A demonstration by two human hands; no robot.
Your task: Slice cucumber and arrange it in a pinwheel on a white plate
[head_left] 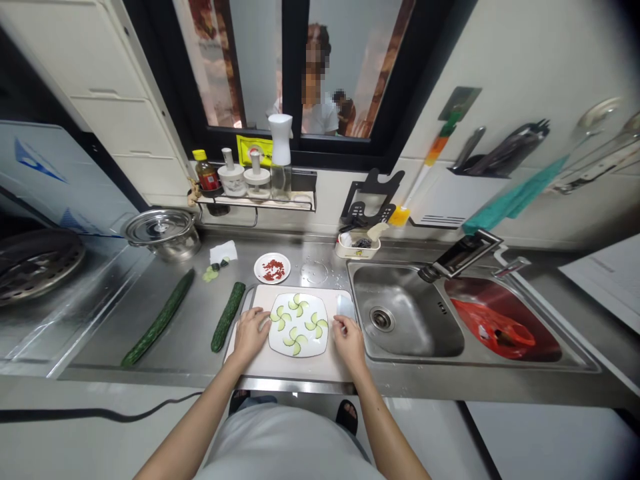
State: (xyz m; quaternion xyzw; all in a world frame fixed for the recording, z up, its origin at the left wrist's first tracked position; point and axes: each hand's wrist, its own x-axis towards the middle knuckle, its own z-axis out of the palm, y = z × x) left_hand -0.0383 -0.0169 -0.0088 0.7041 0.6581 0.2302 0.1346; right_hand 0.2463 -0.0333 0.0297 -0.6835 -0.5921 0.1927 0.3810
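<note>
A white square plate (299, 345) lies on the pale cutting board (287, 369), with cucumber slices (299, 305) set out on it in several pinwheels. At the plate's left edge is my left hand (251, 331), fingers apart and holding nothing. My right hand (349, 339) is beside the plate's right edge, its fingers curled together near the lower end of a knife blade (345, 306); whether they grip its handle is hidden. Left of the board lie a shorter cucumber (228, 317) and a longer one (160, 321). Behind the board stands a small plate (273, 258) of red bits.
A steel sink (410, 313) is on the right, with a red bag (493, 328) in its far basin. A lidded pot (165, 233) stands at the back left. Bottles line a wall shelf (260, 203); cucumber scraps (211, 273) lie behind the cucumbers.
</note>
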